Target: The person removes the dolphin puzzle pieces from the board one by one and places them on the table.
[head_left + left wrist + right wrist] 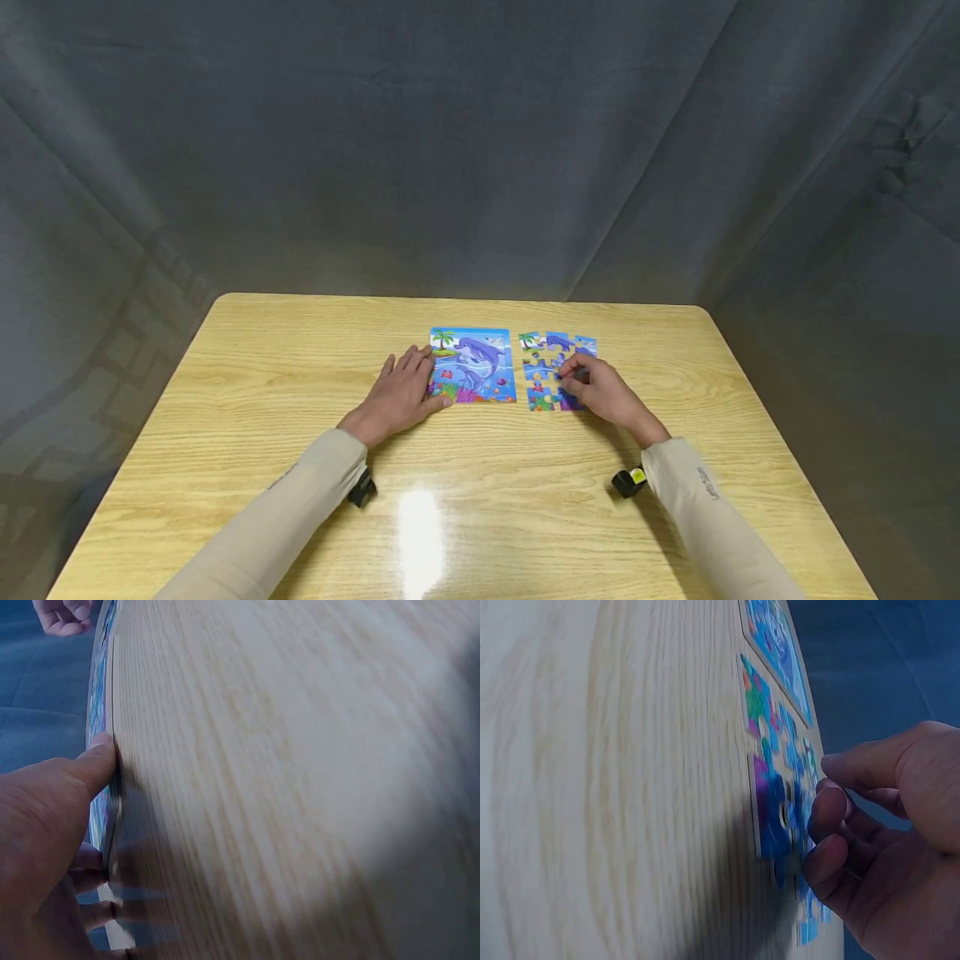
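A dolphin picture puzzle board (pixel 472 367) lies flat on the table. My left hand (pixel 401 390) rests at its left side, fingers spread along that edge and thumb (pixel 101 754) against its lower edge. To the board's right, several separate jigsaw pieces (pixel 540 400) lie in loose rows with gaps between them. Over the right part of these pieces is my right hand (pixel 600 392), its fingers bent and thumb near the index finger. In the right wrist view the fingertips (pixel 829 859) are close over the blue pieces (pixel 776 817); I cannot tell whether they pinch one.
The pale wooden table (pixel 480 500) has rounded far corners, and a dark grey curtain (pixel 450 150) hangs behind it and at both sides. A small black camera is on each wrist, the right one (pixel 628 482) with a yellow mark.
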Tool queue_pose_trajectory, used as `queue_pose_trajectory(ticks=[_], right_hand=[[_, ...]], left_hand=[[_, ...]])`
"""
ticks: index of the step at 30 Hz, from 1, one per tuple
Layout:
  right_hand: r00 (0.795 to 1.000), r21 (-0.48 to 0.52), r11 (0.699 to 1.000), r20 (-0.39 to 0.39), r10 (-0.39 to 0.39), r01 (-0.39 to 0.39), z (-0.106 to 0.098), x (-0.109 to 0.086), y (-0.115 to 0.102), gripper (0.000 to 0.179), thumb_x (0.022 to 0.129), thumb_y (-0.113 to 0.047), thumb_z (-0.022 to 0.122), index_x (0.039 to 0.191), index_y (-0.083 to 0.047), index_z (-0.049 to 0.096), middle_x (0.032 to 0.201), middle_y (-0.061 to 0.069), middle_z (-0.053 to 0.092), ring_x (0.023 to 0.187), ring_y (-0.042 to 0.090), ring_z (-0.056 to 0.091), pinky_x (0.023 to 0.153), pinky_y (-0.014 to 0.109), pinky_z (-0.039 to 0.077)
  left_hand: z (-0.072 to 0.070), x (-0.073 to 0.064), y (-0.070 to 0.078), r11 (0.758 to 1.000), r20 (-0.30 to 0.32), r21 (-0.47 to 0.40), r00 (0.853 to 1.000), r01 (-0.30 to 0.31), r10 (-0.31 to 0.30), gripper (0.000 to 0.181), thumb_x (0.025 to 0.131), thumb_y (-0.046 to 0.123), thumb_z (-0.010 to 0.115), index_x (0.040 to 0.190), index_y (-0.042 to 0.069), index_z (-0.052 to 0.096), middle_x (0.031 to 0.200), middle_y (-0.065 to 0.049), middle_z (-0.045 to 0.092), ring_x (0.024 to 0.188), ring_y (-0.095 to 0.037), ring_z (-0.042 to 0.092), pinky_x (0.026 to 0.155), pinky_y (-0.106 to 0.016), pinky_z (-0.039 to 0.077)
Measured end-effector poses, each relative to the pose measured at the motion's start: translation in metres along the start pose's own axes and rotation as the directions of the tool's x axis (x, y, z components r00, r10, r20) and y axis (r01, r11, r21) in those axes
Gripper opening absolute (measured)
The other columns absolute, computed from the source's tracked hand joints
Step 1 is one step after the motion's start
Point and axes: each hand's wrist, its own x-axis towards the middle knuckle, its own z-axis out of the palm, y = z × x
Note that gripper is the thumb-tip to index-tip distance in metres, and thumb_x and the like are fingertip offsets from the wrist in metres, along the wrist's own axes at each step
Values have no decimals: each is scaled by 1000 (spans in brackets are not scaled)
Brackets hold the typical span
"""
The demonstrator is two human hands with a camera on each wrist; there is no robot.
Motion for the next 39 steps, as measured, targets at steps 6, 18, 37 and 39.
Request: queue_pose_trajectory(ticks=[6, 18, 37, 39], right_hand=[[998, 14, 999, 41, -38, 38, 7, 8, -8, 14, 107, -7, 60, 119, 1, 64, 111, 18, 69, 75, 19, 55, 61, 26, 46], [986, 46, 994, 131, -100, 95, 27, 25, -28, 18, 106, -9, 65, 120, 1, 62, 97, 8, 56, 75, 17, 50, 60, 26, 45], [973, -130, 988, 225, -51, 82, 50, 41, -52, 33, 98, -18, 78, 125, -5, 63, 91, 5, 54, 69, 14, 46, 77, 34, 45], [972, -151, 986, 233, -31, 68, 51, 42, -54, 35, 98, -20, 80, 125, -5, 63, 90, 5, 54, 67, 14, 47, 72, 33, 45]], left_hand=[[0, 0, 1, 1000, 6, 4, 1000, 7, -7, 87, 105, 57, 61, 166, 2, 32, 178, -18, 24, 167, -42, 18, 133, -69, 15], [-1, 1, 2, 1000, 12, -1, 1000, 15, -15, 87, 105, 56, 61, 166, 2, 32, 178, -17, 23, 167, -41, 17, 133, -69, 14], [-1, 1, 6, 1000, 14, 11, 1000, 14, -14, 87, 104, 56, 62, 166, 2, 33, 178, -17, 23, 167, -41, 18, 133, -70, 16], [-1, 2, 6, 1000, 14, 12, 1000, 14, -14, 87, 104, 56, 62, 166, 2, 33, 178, -17, 23, 167, -41, 18, 133, -70, 16]])
